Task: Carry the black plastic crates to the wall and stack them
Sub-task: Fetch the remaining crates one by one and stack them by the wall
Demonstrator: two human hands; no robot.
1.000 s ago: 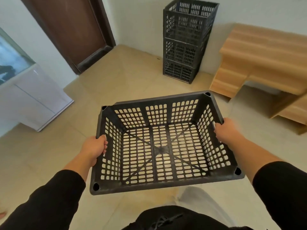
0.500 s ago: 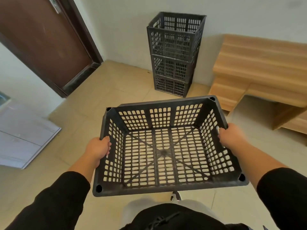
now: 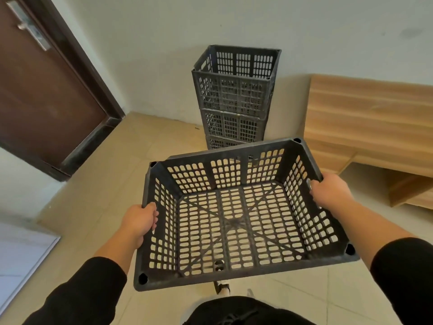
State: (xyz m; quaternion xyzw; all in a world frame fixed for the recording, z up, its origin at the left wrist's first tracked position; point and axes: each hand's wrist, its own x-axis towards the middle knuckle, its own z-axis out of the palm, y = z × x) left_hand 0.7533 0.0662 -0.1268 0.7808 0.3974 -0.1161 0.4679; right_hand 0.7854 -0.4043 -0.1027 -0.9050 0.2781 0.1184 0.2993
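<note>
Carry step in hand: person holds empty crate [image 3: 236,221] level, above floor, short of stack [image 3: 236,95] at wall. Left hand [image 3: 140,222] & right hand [image 3: 331,191] fingers curled round side rims. Next: lift higher, line up w/ top crate, lower on
</note>
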